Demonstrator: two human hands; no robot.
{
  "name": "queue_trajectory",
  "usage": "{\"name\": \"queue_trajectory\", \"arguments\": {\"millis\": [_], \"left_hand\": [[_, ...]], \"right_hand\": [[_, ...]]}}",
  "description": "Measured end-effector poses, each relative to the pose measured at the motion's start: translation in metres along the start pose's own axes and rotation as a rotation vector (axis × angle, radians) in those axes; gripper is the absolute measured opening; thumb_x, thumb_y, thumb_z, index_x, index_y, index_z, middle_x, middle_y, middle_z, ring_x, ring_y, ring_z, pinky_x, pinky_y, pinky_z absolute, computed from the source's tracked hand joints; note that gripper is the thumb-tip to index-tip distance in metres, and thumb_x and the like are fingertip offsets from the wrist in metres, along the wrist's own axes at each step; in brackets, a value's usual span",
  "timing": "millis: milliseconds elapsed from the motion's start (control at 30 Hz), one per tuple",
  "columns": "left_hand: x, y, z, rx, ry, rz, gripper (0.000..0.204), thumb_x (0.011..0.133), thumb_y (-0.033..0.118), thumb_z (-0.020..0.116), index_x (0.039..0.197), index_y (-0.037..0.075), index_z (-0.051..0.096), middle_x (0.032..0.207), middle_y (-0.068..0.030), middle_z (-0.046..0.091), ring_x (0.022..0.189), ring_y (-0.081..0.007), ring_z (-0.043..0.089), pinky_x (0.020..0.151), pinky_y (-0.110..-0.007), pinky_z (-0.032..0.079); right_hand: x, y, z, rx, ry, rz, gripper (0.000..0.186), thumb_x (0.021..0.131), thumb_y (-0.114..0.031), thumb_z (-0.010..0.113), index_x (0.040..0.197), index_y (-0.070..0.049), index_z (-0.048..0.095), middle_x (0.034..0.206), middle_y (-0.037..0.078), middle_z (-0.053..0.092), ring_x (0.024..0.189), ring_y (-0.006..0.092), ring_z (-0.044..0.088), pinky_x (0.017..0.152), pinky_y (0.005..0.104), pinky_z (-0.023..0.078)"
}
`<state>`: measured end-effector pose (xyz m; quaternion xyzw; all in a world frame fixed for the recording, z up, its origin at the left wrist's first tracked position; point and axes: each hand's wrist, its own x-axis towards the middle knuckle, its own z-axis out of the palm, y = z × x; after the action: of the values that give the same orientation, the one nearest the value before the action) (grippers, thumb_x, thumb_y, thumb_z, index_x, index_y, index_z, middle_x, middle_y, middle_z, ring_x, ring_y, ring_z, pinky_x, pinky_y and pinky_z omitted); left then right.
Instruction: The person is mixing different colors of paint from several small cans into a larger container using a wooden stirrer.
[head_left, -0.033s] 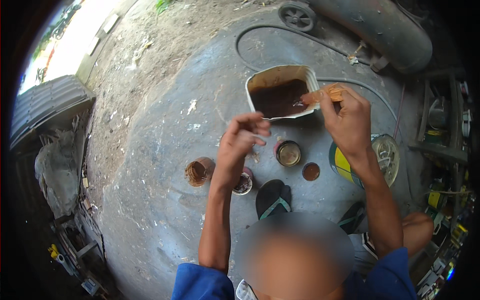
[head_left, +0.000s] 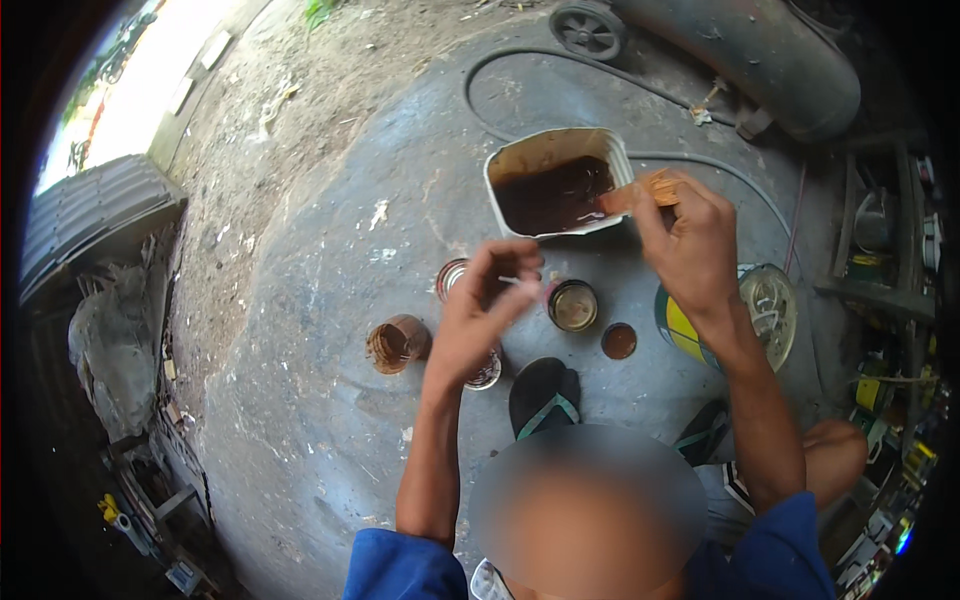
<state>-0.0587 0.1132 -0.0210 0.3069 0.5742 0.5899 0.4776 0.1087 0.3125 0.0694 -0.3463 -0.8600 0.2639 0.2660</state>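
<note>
My right hand (head_left: 695, 245) is closed around a flat wooden stick (head_left: 655, 186) with a splintered upper end. The stick's reddish wet tip dips over the rim of a cut-open, pale square container (head_left: 488, 180) holding dark brown liquid (head_left: 550, 195). My left hand (head_left: 485, 305) hovers below the container's near left corner, fingers loosely curled and apart from the thumb. A thin pale streak shows by its fingertips, too blurred to name. Partly behind that hand are a small tin (head_left: 451, 276) and a second tin (head_left: 484, 374). Left of it is a brown-stained can (head_left: 398, 344).
A small round tin (head_left: 573, 306) and a brown-coated disc (head_left: 620, 341) lie near my sandal (head_left: 545, 398). A yellow-and-green bucket (head_left: 690, 325) stands at right. Behind the container a hose (head_left: 468, 90) curves from a wheeled tank (head_left: 750, 60). Shelves (head_left: 880, 300) line the right.
My left hand has moved slightly down and its thumb has swung outward, uncovering a small tin behind it. My right hand and the stick have barely shifted.
</note>
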Motion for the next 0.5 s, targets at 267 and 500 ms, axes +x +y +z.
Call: {"name": "queue_trajectory", "arguments": {"millis": [267,500], "left_hand": [[-0.016,-0.020,0.075,1.114,-0.031,0.144,0.079,0.074,0.031,0.094,0.139,0.001,0.061,0.125,-0.0172,0.060,0.114,-0.0383,0.058,0.100,-0.048,0.050],[-0.016,-0.044,0.075,1.109,0.026,0.161,0.073,0.075,0.025,0.088,0.135,-0.004,0.059,0.121,-0.0204,0.058,0.109,-0.0386,0.056,0.096,-0.048,0.048]], "right_hand": [[0.002,-0.009,-0.011,0.133,0.114,-0.045,0.012,0.099,-0.004,0.072,0.098,0.007,0.077,0.092,0.019,0.077,0.081,0.0348,0.077,0.071,0.0412,0.059],[-0.006,0.003,-0.019,0.110,0.125,-0.025,0.012,0.099,-0.003,0.072,0.098,0.007,0.077,0.090,0.019,0.077,0.078,0.0324,0.077,0.070,0.0401,0.058]]}}
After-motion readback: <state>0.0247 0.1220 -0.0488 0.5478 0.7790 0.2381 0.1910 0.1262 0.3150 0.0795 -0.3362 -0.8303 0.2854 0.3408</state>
